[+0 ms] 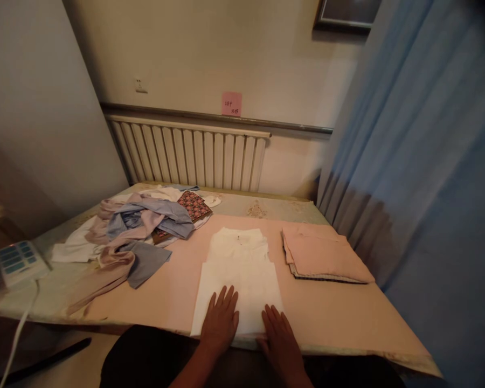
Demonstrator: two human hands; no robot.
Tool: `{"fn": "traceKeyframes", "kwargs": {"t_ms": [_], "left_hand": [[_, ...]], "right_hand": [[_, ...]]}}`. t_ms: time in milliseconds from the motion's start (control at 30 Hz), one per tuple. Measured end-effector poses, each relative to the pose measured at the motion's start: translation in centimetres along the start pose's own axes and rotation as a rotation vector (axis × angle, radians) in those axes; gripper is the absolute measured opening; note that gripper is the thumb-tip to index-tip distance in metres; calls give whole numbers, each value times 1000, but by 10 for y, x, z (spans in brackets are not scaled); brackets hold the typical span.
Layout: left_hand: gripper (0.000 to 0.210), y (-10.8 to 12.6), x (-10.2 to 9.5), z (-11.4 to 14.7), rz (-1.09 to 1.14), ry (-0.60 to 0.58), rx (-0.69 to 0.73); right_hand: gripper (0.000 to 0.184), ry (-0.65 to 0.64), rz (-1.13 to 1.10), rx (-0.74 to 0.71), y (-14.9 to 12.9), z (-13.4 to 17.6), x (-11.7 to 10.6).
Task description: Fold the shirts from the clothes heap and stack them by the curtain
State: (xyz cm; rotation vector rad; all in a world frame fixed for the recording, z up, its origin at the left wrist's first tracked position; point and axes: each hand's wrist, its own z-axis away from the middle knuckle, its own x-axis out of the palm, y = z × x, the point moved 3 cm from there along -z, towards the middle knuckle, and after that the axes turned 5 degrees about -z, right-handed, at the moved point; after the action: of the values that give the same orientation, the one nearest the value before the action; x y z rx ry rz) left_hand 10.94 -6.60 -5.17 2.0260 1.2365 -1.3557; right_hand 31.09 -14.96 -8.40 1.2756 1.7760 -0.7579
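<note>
A white shirt [239, 275] lies flat and partly folded on the pink cloth that covers the table, its collar toward the wall. My left hand [221, 319] rests palm down on the lower left part of the shirt, fingers stretched out. Near the shirt's lower right corner, my right hand [278, 335] lies with its fingers extended on the fabric. Neither hand grips anything that I can see. To the right of the shirt sits a stack of folded clothes [323, 250] with a pink piece on top.
A loose heap of clothes [145, 221] in pink, blue, grey and white lies at the left. A white power strip [21, 261] with a cable stands at the left edge. Behind the table are a radiator [194, 153] and wall; a blue curtain [420, 178] hangs at right.
</note>
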Motion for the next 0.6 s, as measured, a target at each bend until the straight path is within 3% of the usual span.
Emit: {"fn": "traceKeyframes", "kwargs": {"t_ms": [367, 600], "left_hand": [[51, -1, -1, 1, -6, 61, 9], [52, -1, 1, 2, 0, 35, -5]], "right_hand": [[59, 22, 48, 20, 1, 5, 6], [60, 7, -36, 49, 5, 9, 18]]}}
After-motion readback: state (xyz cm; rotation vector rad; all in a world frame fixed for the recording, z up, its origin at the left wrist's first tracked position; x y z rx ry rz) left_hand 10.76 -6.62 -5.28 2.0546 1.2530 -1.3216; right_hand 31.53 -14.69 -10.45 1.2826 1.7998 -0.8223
